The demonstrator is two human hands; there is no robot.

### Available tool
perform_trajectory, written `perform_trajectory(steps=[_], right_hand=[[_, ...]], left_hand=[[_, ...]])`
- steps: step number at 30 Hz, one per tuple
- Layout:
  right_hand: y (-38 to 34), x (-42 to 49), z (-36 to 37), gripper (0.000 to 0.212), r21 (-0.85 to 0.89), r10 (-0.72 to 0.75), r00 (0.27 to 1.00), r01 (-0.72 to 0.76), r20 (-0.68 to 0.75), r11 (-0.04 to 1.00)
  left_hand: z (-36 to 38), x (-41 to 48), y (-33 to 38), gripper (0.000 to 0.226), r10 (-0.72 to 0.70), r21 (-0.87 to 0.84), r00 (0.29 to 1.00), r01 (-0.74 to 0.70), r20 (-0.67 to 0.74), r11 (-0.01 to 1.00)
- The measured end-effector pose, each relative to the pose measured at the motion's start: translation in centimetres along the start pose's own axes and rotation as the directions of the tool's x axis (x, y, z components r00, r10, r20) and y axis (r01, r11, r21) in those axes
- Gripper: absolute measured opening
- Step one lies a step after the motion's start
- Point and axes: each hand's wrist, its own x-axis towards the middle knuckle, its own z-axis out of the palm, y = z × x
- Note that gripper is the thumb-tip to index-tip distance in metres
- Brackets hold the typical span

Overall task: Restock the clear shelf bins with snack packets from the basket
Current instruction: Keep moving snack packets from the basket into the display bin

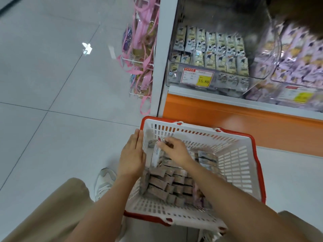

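Inside the white slotted plastic basket with red rim [259, 154], at its left wall, I note the right hand [174, 151] pinching one upright pale snack packet [156, 155]; the left hand [133, 154], held flat, presses that wall from outside.

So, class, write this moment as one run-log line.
left hand: flat against basket side | right hand: pinches snack packet in basket | clear bin: partly filled

The person wears loose tan trousers [52, 215] of smooth, matte cloth, and the same tan shows on the right leg at the frame's corner. One trainer [104, 182] shows, pale grey and white, with mesh panels and a thick light sole. The left hand [132, 154], right hand [176, 151] and both forearms [236, 198] are bare.
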Motion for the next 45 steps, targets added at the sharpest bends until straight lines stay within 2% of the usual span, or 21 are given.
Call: perform_trajectory(steps=[4,5,6,8,9,10,13,15,17,20,23,25,27,29,31,34,36,41,45], right_hand=[[-2.8,-0.9,-3.5,0.041,0.018,-0.045,0.996,0.047,-0.077,0.999],[-3.4,-1.2,-4.2,0.041,0.051,-0.053,0.993,0.059,-0.103,0.997],[-4.0,-1.4,-4.9,0.041,0.091,-0.061,0.99,0.072,-0.125,0.993],[-5.3,-1.9,-6.1,0.045,0.146,-0.077,0.984,0.101,-0.161,0.984],[-5.9,-2.1,-6.7,0.047,0.16,-0.083,0.98,0.112,-0.179,0.981],[-6.6,-2.4,-7.4,0.047,0.172,-0.099,0.975,0.134,-0.197,0.976],[-8.5,-3.5,-8.9,0.029,0.258,-0.109,0.963,0.173,-0.246,0.951],[-9.3,-4.5,-9.7,0.034,0.305,-0.117,0.964,0.189,-0.241,0.933],[-9.7,-5.6,-10.4,0.044,0.25,-0.187,0.956,0.243,-0.227,0.937],[-10.1,-6.8,-11.0,0.042,0.169,-0.305,0.931,0.34,-0.202,0.925],[-10.5,-7.1,-11.6,0.041,0.107,-0.359,0.896,0.396,-0.261,0.912],[-11.3,-7.0,-12.3,0.039,0.091,-0.371,0.878,0.414,-0.302,0.906],[-12.4,-6.7,-13.4,0.034,0.068,-0.379,0.854,0.428,-0.356,0.901],[-13.8,-6.0,-14.7,0.032,0.055,-0.39,0.817,0.453,-0.425,0.89],[-15.3,-4.9,-16.2,0.029,0.029,-0.405,0.776,0.477,-0.484,0.878],[-17.2,-2.3,-18.1,0.025,-0.053,-0.387,0.75,0.427,-0.536,0.903],[-18.3,-0.5,-18.9,0.024,-0.111,-0.371,0.753,0.374,-0.543,0.921],[-19.3,3.8,-18.6,0.022,-0.255,-0.345,0.796,0.247,-0.497,0.935],[-19.2,6.1,-17.9,0.023,-0.336,-0.24,0.861,0.086,-0.449,0.938]], left_hand=[[-2.0,1.1,2.3,0.051,-0.036,-0.001,0.996,0.036,-0.08,0.999],[-2.9,1.5,3.3,0.049,-0.044,-0.065,0.996,0.039,-0.075,0.997],[-3.5,1.9,4.2,0.048,-0.061,-0.208,0.998,0.053,-0.032,0.977],[-5.2,2.2,6.3,0.038,-0.075,-0.574,0.986,0.147,0.148,0.806],[-6.0,2.2,7.3,0.033,-0.051,-0.679,0.97,0.202,0.236,0.706],[-6.8,2.1,8.1,0.031,-0.021,-0.725,0.962,0.22,0.272,0.653],[-8.6,2.0,10.3,0.035,-0.002,-0.78,0.969,0.199,0.245,0.593],[-9.4,2.4,11.1,0.033,-0.03,-0.816,0.982,0.173,0.188,0.552],[-10.0,2.9,11.7,0.031,-0.052,-0.838,0.988,0.15,0.144,0.524],[-11.7,3.0,13.4,0.027,-0.068,-0.89,0.989,0.147,0.13,0.432],[-13.1,3.4,15.0,0.03,-0.037,-0.911,0.992,0.124,0.119,0.393],[-13.7,4.1,15.5,0.03,-0.02,-0.883,0.998,0.068,0.066,0.464],[-14.3,5.2,15.7,0.024,0.039,-0.758,0.995,-0.095,-0.092,0.645],[-15.4,6.4,15.8,0.031,0.144,-0.491,0.945,-0.279,-0.295,0.825],[-16.3,7.9,15.4,0.052,0.266,-0.175,0.888,-0.35,-0.375,0.92],[-16.5,9.6,14.5,0.071,0.331,0.204,0.919,-0.289,-0.214,0.935],[-15.9,10.2,14.0,0.075,0.308,0.301,0.935,-0.246,-0.176,0.921],[-14.2,10.7,12.8,0.084,0.35,0.282,0.899,-0.275,-0.264,0.919],[-13.4,10.8,12.4,0.096,0.372,0.221,0.873,-0.313,-0.317,0.924]])
